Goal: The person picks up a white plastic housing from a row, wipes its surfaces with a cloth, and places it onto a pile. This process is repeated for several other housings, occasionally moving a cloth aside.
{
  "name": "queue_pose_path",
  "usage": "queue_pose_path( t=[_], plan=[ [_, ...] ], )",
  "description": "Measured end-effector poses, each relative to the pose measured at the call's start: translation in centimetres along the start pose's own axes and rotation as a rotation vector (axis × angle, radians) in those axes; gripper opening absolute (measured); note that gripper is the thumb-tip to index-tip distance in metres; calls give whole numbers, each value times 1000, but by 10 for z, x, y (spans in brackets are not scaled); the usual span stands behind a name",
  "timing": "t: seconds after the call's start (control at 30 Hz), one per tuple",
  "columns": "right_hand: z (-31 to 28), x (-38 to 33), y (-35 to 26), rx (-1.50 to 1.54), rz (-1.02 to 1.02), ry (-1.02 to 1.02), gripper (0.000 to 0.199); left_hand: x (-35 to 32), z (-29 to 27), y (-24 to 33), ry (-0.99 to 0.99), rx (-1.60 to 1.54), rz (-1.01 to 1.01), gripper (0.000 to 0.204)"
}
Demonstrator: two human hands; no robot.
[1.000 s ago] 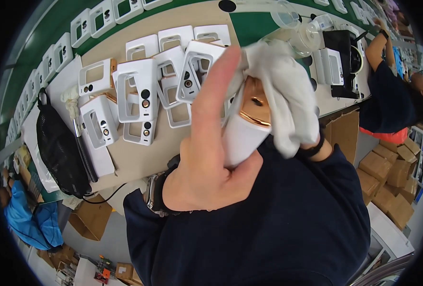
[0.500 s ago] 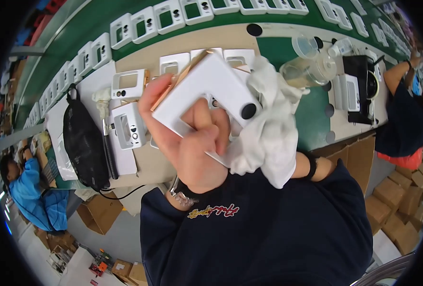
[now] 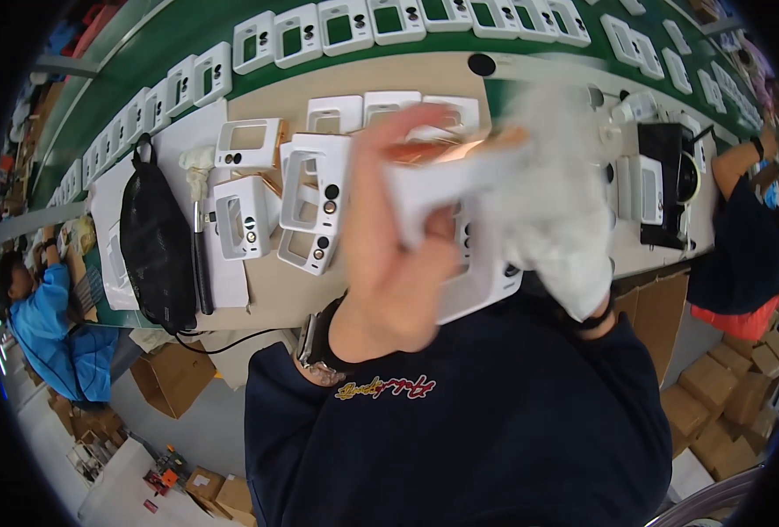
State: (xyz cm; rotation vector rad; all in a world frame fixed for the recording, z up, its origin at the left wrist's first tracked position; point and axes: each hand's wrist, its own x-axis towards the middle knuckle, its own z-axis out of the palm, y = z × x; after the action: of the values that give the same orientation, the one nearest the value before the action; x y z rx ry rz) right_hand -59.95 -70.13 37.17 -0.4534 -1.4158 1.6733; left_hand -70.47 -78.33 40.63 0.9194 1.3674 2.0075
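Note:
My left hand point(image 3: 394, 281) is closed around a white plastic housing point(image 3: 442, 183) with a copper-coloured side, its outline smeared by motion. A crumpled white cloth point(image 3: 558, 198), also blurred, bunches against the housing's right end. My right hand is hidden behind the cloth, and its wrist shows just below. Partly covered by my left hand, another white housing point(image 3: 482, 294) lies at the table's near edge. To the left of that hand, a white housing with an oblong opening point(image 3: 295, 180) rests on another one.
Several more white housings point(image 3: 335, 112) lie beyond my hands, and a row of them point(image 3: 347, 25) lines the green belt. At left are a black pouch point(image 3: 154, 241) and a black-handled tool point(image 3: 201, 263). A black fixture point(image 3: 663, 180) stands at right. Co-workers sit on both sides.
The housing in my left hand has turned from its broad face to nearly edge-on. The cloth has shifted right and up along it. Housings on the table behind are less covered now.

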Motion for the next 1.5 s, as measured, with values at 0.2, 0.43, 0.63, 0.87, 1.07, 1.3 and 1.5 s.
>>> queue_pose_path(
  t=[0.2,0.43,0.63,0.87,1.07,1.3,1.5],
  plan=[
    [9,18,-5,-94,-42,-75,30,1,0,10,-110,43,-283,60],
    [17,28,-24,-160,-90,-199,21,-4,0,6,-56,-35,-302,62],
    [7,31,-30,-785,-235,-519,31,-10,-5,-5,-88,47,-207,61],
    [-2,18,-19,-386,18,-393,17,0,-12,18,-157,-295,-534,52],
    [4,20,-10,-359,50,-240,20,-6,0,8,-57,-228,-463,61],
    [3,8,-1,-301,133,121,24,-6,-11,1,-68,-524,-596,52],
    [-7,-15,-19,78,191,68,37,-4,-15,-7,151,-1004,-585,29]
  ],
)
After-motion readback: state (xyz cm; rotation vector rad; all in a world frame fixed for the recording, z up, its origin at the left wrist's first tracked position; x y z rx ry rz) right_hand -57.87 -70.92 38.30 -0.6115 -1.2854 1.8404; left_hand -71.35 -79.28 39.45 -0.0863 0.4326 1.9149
